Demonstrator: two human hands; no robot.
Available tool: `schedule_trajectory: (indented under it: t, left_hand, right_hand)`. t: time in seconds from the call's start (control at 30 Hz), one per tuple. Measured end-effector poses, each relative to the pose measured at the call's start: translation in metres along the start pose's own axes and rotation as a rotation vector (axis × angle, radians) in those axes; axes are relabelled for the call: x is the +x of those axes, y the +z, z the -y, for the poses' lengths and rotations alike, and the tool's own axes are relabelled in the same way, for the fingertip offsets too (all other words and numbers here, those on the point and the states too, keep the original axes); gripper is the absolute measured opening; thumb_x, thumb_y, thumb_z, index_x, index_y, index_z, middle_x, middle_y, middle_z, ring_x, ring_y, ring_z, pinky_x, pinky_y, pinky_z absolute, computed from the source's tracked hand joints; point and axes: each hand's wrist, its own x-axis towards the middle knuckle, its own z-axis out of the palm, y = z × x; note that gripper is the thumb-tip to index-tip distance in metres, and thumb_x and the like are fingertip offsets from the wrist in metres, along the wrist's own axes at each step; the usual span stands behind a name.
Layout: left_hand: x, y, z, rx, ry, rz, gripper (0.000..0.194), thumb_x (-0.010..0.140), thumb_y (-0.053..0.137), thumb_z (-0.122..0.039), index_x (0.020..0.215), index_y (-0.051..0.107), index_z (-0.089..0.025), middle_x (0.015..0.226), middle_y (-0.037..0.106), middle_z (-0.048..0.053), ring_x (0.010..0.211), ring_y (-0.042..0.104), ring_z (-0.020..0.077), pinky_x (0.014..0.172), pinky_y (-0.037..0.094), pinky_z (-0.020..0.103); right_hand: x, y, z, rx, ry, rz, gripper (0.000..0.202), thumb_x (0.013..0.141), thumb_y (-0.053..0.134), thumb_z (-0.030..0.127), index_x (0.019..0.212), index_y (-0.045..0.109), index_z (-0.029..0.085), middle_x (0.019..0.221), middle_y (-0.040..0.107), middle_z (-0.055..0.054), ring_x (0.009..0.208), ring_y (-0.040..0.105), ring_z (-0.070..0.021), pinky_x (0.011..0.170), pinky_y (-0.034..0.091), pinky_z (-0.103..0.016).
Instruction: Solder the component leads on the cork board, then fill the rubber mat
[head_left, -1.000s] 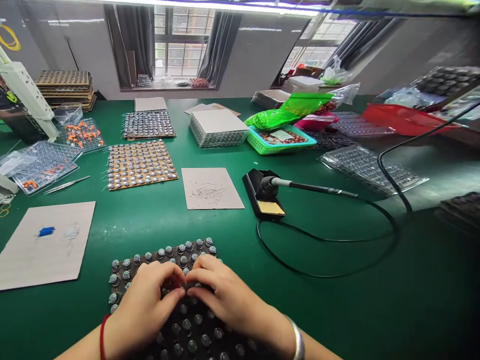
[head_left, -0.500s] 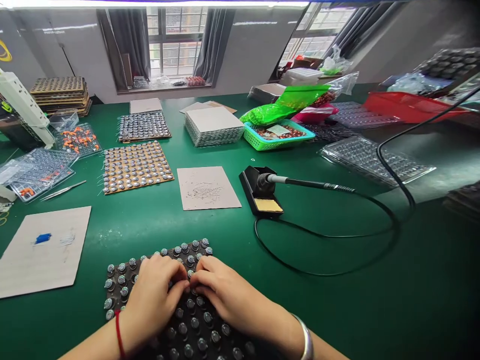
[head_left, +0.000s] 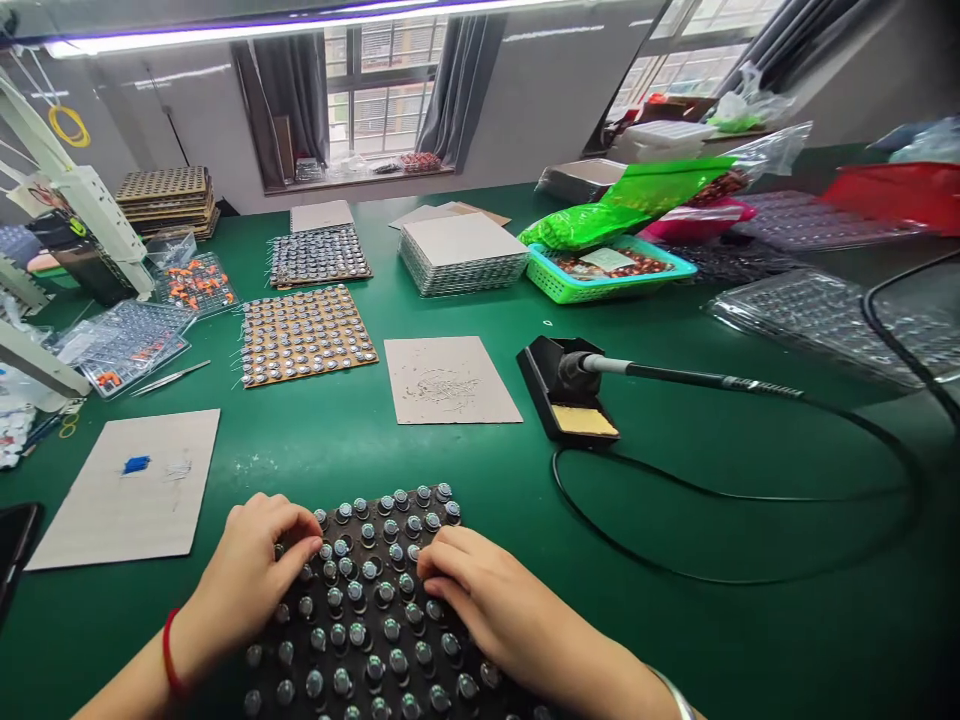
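Observation:
A dark board (head_left: 352,625) lies in front of me, set with rows of small round metal-topped components (head_left: 391,628). My left hand (head_left: 262,555) is over the board's upper left part, thumb and forefinger closed together beside a component. Whatever is between those fingertips is hidden. At the board's right side, my right hand (head_left: 487,590) has its fingers curled and pinched at a component near the upper right rows. Its fingertips hide what they hold, if anything.
A soldering iron (head_left: 600,365) rests in its stand (head_left: 559,385), its cable looping rightward. Grey card with wire scraps (head_left: 450,355), card with blue pieces (head_left: 165,510), tweezers (head_left: 172,378), filled boards (head_left: 307,335) and a green basket (head_left: 600,290) surround the work.
My hands have parted: the left has moved left from mid-board, while the right stays at the right side. More of the board's middle shows. The camera view has turned left.

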Motion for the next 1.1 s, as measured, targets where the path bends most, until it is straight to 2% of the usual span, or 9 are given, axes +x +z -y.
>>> schedule_trajectory:
  t: [0.2, 0.37, 0.47, 0.63, 0.87, 1.1]
  left_hand:
    - [0.002, 0.0, -0.002, 0.064, -0.002, 0.058, 0.014, 0.09, 0.059, -0.023, 0.084, 0.071, -0.025, 0.086, 0.069, 0.0, 0.089, 0.057, 0.0228, 0.08, 0.036, 0.037]
    - [0.007, 0.004, 0.002, 0.094, 0.044, 0.085, 0.012, 0.089, 0.066, -0.021, 0.089, 0.075, -0.03, 0.088, 0.068, -0.001, 0.093, 0.057, 0.0232, 0.081, 0.034, 0.038]
    - [0.008, 0.007, 0.006, 0.124, 0.085, 0.088, 0.011, 0.087, 0.071, -0.022, 0.091, 0.076, -0.032, 0.088, 0.068, 0.0, 0.093, 0.056, 0.0233, 0.08, 0.033, 0.039]
    - [0.009, 0.012, 0.009, 0.172, 0.156, 0.069, 0.012, 0.088, 0.072, -0.021, 0.089, 0.078, -0.031, 0.089, 0.066, 0.001, 0.092, 0.056, 0.022, 0.079, 0.032, 0.039]
    - [0.008, 0.016, 0.007, 0.192, 0.225, 0.072, 0.018, 0.093, 0.064, -0.013, 0.088, 0.075, -0.027, 0.096, 0.07, -0.001, 0.093, 0.058, 0.0203, 0.08, 0.032, 0.039]
    - [0.003, 0.018, 0.0, 0.222, 0.157, 0.04, 0.009, 0.089, 0.067, -0.012, 0.087, 0.07, -0.02, 0.096, 0.069, 0.001, 0.092, 0.057, 0.0223, 0.08, 0.035, 0.04]
  right_hand:
    - [0.002, -0.003, -0.003, -0.018, -0.041, 0.046, 0.03, 0.088, 0.042, -0.007, 0.086, 0.064, 0.014, 0.093, 0.06, -0.009, 0.085, 0.058, -0.0214, 0.075, 0.053, -0.035]
    - [0.02, -0.005, 0.005, -0.084, -0.091, -0.018, 0.027, 0.093, 0.044, 0.0, 0.095, 0.068, 0.013, 0.093, 0.062, -0.009, 0.087, 0.059, -0.0221, 0.078, 0.053, -0.036]
    - [0.042, 0.004, 0.018, -0.16, -0.14, -0.012, 0.023, 0.093, 0.051, 0.003, 0.101, 0.07, 0.014, 0.095, 0.062, -0.009, 0.091, 0.058, -0.0217, 0.082, 0.052, -0.035]
    - [0.069, 0.025, 0.031, -0.223, -0.159, 0.048, 0.011, 0.092, 0.061, 0.011, 0.092, 0.071, 0.014, 0.092, 0.061, -0.008, 0.09, 0.057, -0.0232, 0.08, 0.052, -0.036]
    - [0.072, 0.031, 0.034, -0.281, -0.15, 0.08, 0.013, 0.091, 0.056, 0.001, 0.088, 0.065, 0.01, 0.094, 0.061, -0.01, 0.086, 0.055, -0.0229, 0.078, 0.052, -0.037]
    - [0.071, 0.028, 0.03, -0.281, -0.146, 0.081, 0.017, 0.089, 0.054, -0.003, 0.086, 0.064, 0.011, 0.09, 0.06, -0.008, 0.083, 0.055, -0.0212, 0.076, 0.05, -0.034]
